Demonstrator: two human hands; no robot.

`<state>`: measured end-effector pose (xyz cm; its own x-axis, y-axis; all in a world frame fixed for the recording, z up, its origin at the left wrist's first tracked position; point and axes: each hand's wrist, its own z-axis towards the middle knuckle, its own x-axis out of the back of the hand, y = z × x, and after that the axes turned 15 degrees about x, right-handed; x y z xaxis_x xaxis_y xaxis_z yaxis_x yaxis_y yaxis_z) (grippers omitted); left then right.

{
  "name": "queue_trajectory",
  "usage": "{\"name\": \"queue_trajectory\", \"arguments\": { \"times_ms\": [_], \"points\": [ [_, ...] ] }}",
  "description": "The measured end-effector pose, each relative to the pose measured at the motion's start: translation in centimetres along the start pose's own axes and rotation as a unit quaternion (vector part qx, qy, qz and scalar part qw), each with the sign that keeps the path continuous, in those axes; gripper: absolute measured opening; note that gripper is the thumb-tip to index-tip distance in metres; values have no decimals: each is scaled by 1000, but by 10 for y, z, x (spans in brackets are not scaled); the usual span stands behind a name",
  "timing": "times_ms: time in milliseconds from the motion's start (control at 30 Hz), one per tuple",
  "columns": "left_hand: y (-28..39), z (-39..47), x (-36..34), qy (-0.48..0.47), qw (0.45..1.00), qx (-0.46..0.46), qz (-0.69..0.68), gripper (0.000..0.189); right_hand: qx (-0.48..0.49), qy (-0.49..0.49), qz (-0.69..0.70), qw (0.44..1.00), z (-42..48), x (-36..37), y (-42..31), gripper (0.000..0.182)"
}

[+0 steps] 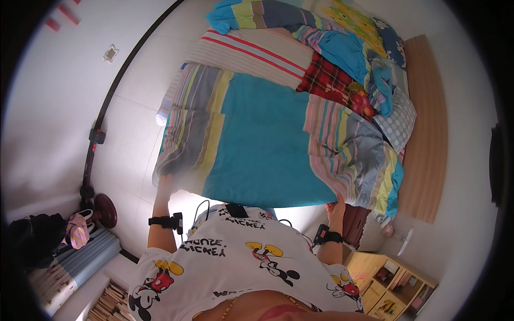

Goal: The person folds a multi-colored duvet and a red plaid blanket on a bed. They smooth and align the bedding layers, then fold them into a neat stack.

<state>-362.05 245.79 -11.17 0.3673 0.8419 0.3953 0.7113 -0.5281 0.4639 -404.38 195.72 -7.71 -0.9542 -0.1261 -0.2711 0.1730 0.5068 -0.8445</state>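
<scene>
A striped quilt with a wide teal middle (265, 140) is folded over the near part of the bed, its near edge stretched between my two hands. My left hand (165, 182) grips the quilt's near left corner. At the right part of the same edge, my right hand (335, 204) is closed on the cloth. Beyond lie a beige striped mat with red bands (257, 52), a red plaid cloth (329, 78) and a bunched blue and striped cover (345, 52). A grey dotted pillow (397, 118) rests near the headboard.
A wooden headboard (425, 132) stands at the right. Below it are a dark red cabinet (355, 224) and a light wood shelf unit (385, 281). At the left are a dark round stool (105, 211), a blue curtain (96, 248) and a pink bag (79, 230).
</scene>
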Motion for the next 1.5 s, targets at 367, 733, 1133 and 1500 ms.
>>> {"name": "queue_trajectory", "arguments": {
  "times_ms": [367, 733, 1133, 1500],
  "points": [
    [307, 66, -77, -35, 977, -129, -165, 42, 127, -224, -12, 966, 308, -196, -81, 24],
    [196, 197, -251, 6, 995, -54, 87, 80, -163, -321, -228, 904, 313, -248, 60, 44],
    [69, 280, -200, 54, 991, 107, -60, 58, -329, -98, -512, 787, 126, -30, 80, 37],
    [198, 235, -168, 69, 944, -311, 78, 42, -260, -118, -320, 904, 81, -144, 119, 36]
  ]
}}
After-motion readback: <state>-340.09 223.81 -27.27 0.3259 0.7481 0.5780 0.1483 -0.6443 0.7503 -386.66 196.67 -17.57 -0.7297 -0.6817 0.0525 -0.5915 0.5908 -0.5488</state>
